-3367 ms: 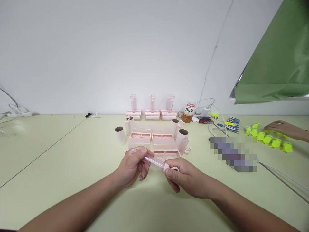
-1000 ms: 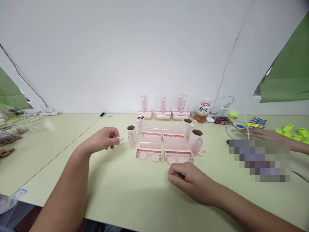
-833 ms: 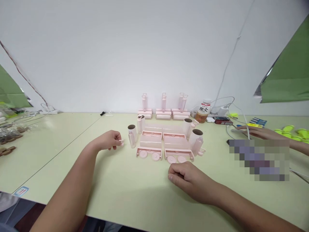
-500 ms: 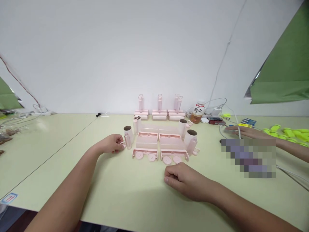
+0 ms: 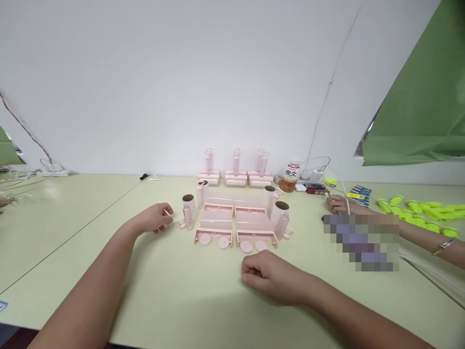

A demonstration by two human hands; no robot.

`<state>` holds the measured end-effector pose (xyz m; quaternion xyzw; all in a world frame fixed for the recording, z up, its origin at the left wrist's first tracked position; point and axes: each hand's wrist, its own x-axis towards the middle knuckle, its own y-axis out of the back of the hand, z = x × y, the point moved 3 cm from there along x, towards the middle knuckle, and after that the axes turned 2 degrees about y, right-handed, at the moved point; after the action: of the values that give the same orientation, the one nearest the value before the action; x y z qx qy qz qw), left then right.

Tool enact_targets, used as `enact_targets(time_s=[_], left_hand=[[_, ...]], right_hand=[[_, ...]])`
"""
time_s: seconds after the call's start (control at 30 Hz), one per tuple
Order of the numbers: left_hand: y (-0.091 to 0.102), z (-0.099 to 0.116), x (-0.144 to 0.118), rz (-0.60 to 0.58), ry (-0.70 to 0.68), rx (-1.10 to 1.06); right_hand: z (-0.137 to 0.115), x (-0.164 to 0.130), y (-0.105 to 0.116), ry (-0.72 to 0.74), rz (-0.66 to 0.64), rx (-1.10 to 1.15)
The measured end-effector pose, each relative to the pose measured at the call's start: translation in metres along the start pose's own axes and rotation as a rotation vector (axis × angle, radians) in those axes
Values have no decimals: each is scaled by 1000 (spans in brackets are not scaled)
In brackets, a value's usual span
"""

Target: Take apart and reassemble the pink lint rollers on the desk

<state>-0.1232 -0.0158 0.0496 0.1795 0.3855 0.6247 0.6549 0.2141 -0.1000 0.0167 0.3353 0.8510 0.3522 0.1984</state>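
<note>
My left hand [image 5: 158,218] hovers just left of a small pink looped cap [image 5: 182,224], fingers parted and holding nothing. Beside that cap stands a clear pink bottle [image 5: 188,218], in front of a white paper roll [image 5: 189,206] with a brown core. My right hand [image 5: 263,276] rests on the table in a loose fist, with nothing visible in it. Just beyond it lie pink round discs [image 5: 246,246] and a pink case half [image 5: 257,238]. Another bottle [image 5: 282,226], with a looped cap [image 5: 288,233] next to it, stands at the right of the set.
Assembled pink cases with upright bottles [image 5: 236,165] line the wall. A drink bottle [image 5: 290,177] stands to their right. At right, another person's hand [image 5: 339,203] is near a white cable, a blurred patch [image 5: 359,242] and yellow-green items [image 5: 417,213].
My left hand has let go of the looped cap and drawn back left, its fingers parting. My right hand stays in place. The view has shifted slightly.
</note>
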Motion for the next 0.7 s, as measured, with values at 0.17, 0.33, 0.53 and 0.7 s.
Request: enact_targets(time_s=[0.17,0.33,0.53,0.7], left_hand=[[-3,0,3,30,5,-22],[-15,0,6,-81,-31,32],[-27,7,5,-127,-102,33],[-26,3,8,-130,-81,37]], right_hand=[[0,0,1,-9,-3,10],[-1,0,1,6,-3,1],[0,0,0,9,-2,6],[2,0,0,-4,-16,8]])
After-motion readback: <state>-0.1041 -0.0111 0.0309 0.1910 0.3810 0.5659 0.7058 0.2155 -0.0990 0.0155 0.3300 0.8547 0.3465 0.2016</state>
